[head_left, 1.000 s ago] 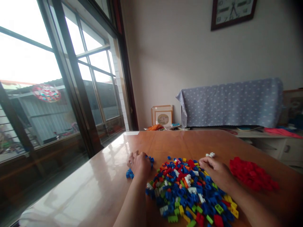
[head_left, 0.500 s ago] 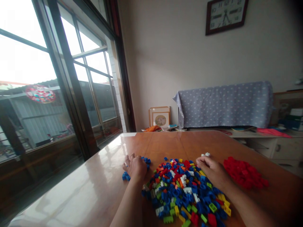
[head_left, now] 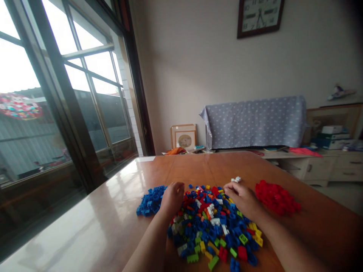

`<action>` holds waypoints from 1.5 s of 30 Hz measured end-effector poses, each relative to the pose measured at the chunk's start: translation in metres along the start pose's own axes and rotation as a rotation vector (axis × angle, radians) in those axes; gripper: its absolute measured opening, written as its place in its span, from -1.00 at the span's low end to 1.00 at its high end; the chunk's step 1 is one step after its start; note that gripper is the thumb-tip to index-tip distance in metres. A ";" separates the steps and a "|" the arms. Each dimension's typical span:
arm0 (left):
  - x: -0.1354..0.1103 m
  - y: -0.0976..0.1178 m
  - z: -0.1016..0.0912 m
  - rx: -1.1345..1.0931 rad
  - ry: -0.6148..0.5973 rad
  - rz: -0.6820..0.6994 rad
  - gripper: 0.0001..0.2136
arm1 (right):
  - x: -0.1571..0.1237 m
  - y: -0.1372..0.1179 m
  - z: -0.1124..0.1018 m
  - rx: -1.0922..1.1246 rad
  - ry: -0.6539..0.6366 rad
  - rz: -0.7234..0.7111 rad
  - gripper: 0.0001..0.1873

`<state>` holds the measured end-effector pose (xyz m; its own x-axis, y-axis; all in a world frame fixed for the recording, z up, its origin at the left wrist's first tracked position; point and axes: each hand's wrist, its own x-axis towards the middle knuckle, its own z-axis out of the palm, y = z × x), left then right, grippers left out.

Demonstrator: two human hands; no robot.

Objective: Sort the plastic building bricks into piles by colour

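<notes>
A mixed heap of toy building bricks in blue, red, yellow, green, white and orange spreads over the table in front of me. At its far left edge is my left hand, fingers curled inward; whatever they may hold is hidden. Just left of that hand sits a pile of blue bricks. My right hand is at the heap's far right edge with its fingers closed together, and I cannot make out anything in them. Beyond its fingertips lie a few white bricks. To the right is a pile of red bricks.
The glossy wooden table reaches toward the wall. A window is on the left. Behind the table, a low cabinet carries an object under a spotted grey-blue cloth. A clock hangs above.
My left hand has moved right, off the blue pile to the mixed heap's edge, and its spread fingers have curled. My right hand stays near the same spot. The view has turned slightly right.
</notes>
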<state>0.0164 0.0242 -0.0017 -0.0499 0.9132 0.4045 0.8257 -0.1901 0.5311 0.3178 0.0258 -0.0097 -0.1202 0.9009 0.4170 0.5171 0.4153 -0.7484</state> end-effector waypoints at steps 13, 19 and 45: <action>-0.012 0.021 0.012 0.033 -0.279 0.170 -0.59 | -0.011 -0.032 0.007 -0.083 -0.121 -0.147 -0.83; -0.012 0.021 0.019 0.041 -0.245 0.162 -0.62 | -0.020 -0.045 0.016 -0.191 -0.267 -0.268 -0.66; -0.015 0.042 0.004 -0.007 -0.287 0.238 -0.74 | -0.013 -0.031 0.019 -0.092 -0.178 -0.187 -0.77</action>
<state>0.0543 0.0041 0.0116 0.3029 0.9069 0.2928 0.7916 -0.4106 0.4525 0.2872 0.0034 -0.0016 -0.3640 0.8209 0.4401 0.5458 0.5709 -0.6134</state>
